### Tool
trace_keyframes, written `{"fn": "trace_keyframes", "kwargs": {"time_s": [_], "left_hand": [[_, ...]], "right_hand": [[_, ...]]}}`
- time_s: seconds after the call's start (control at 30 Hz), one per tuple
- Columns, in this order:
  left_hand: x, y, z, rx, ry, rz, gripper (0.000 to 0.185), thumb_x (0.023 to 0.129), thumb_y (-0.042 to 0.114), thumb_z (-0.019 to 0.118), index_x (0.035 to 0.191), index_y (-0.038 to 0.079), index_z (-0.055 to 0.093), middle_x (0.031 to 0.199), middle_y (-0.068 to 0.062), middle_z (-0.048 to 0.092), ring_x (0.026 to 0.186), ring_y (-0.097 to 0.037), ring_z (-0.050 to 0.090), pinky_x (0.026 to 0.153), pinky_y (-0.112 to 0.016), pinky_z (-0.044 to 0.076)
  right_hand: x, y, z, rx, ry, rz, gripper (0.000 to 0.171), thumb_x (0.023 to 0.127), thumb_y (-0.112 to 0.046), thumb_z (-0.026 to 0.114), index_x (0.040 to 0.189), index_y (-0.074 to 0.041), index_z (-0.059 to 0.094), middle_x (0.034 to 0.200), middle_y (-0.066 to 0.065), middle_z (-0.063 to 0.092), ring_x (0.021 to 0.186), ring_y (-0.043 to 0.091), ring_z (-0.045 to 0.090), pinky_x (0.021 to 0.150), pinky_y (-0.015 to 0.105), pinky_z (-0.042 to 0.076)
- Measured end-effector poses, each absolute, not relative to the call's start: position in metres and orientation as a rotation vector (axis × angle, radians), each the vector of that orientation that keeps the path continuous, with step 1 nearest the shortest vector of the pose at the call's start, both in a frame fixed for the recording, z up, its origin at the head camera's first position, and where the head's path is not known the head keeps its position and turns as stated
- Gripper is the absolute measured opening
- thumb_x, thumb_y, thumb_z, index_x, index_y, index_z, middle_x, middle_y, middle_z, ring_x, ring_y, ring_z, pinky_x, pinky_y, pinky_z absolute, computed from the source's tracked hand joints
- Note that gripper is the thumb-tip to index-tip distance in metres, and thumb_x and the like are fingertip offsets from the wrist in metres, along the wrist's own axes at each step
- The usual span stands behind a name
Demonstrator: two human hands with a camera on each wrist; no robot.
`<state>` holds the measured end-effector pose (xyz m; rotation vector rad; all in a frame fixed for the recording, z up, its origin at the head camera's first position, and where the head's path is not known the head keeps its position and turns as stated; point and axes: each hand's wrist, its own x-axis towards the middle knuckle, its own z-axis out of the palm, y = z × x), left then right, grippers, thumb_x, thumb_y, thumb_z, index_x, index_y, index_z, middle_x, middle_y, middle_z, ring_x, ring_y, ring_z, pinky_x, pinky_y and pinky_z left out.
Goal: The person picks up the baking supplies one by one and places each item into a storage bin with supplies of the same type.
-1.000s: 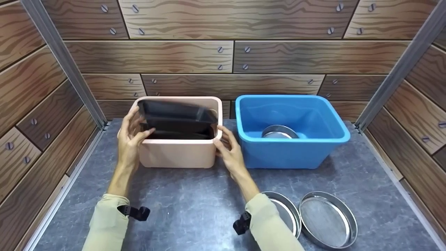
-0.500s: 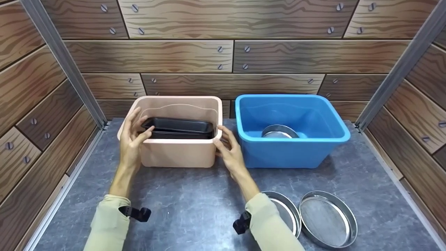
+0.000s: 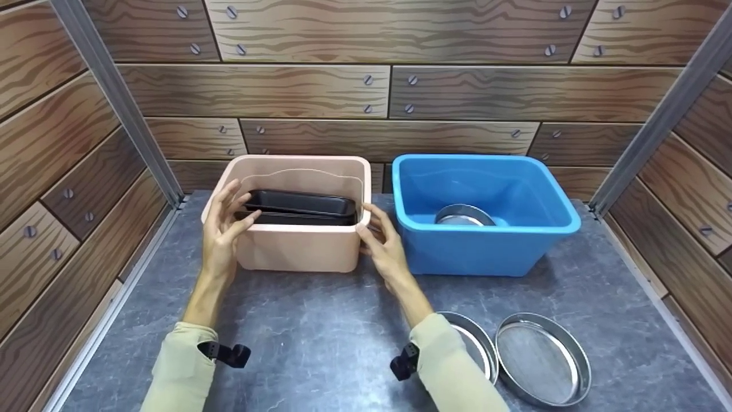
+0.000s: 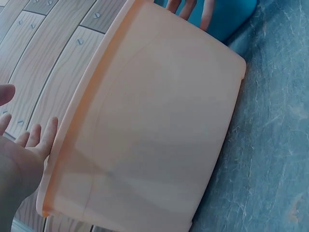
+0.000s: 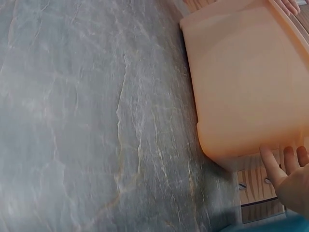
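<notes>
A grey table (image 3: 320, 337) filled the head view, walled in by wood-print panels (image 3: 297, 86). Toward 12 o'clock stood two tubs side by side: a blue tub (image 3: 486, 229) at 1 o'clock and a pink tub (image 3: 300, 249) at 11 o'clock, close but with a gap between. Inside the blue tub a round steel sieve (image 3: 464, 216) leaned on the floor. At 5 o'clock on the table lay two more sieves (image 3: 540, 357), rims touching or nearly so, the nearer one partly hidden under the right sleeve.

Black trays (image 3: 300, 207) sat stacked inside the pink tub, their top edge just under its rim and slightly askew.

The left hand (image 3: 224, 232) was at the tub's 9 o'clock end, fingers spread and loose, thumb hooked over the rim toward the trays; whether it touched them could not be told. The right hand (image 3: 384, 246) was at the tub's 3 o'clock corner, fingers relaxed and lightly curved beside the wall, gripping nothing.

Risks, as a judgement: the trays looked unevenly seated, so a nudge from the thumb might tip the top one or wedge it against the wall. The right hand sat in the narrow gap between tubs and could knock the blue tub, rattling its sieve. The right sleeve might drag the near sieve.
</notes>
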<state>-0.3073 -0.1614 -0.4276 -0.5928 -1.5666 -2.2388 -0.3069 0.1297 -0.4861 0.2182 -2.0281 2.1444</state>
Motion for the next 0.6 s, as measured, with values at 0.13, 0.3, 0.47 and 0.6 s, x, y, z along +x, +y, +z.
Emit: {"fn": "trace_keyframes", "kwargs": {"time_s": [0.13,0.3,0.47,0.6], "left_hand": [[-0.304,-0.162,-0.429,-0.592,-1.565,-2.257,0.063,0.086,-0.017,0.052,0.145,-0.001,0.037,0.148,-0.014,0.041,0.132,-0.033,0.039,0.104,-0.051,0.046],[-0.294,-0.166,-0.431,-0.555,-1.543,-2.302,0.062,0.088,-0.017,0.048,0.146,0.000,0.035,0.148,-0.014,0.041,0.134,-0.038,0.035,0.102,-0.049,0.048],[-0.286,-0.166,-0.435,-0.555,-1.533,-2.379,0.059,0.092,-0.010,0.048,0.147,0.003,0.035,0.147,-0.018,0.040,0.134,-0.040,0.037,0.105,-0.051,0.045],[-0.281,-0.163,-0.437,-0.618,-1.524,-2.424,0.056,0.096,-0.005,0.049,0.149,0.002,0.031,0.146,-0.022,0.040,0.132,-0.042,0.038,0.104,-0.053,0.045]], "right_hand": [[-0.307,0.133,-0.484,0.201,-2.071,2.054,0.048,0.093,-0.031,0.067,0.139,-0.031,0.052,0.132,0.018,0.055,0.109,0.026,0.061,0.079,0.044,0.058],[-0.303,0.128,-0.481,0.190,-2.068,2.027,0.048,0.093,-0.032,0.066,0.139,-0.029,0.052,0.131,0.020,0.055,0.104,0.027,0.062,0.078,0.046,0.058],[-0.298,0.121,-0.480,0.166,-2.050,1.991,0.049,0.094,-0.032,0.065,0.141,-0.027,0.050,0.129,0.016,0.056,0.101,0.027,0.062,0.074,0.035,0.057],[-0.294,0.118,-0.478,0.147,-2.051,1.953,0.049,0.094,-0.030,0.065,0.141,-0.025,0.051,0.129,0.015,0.057,0.101,0.028,0.061,0.074,0.038,0.057]]}}
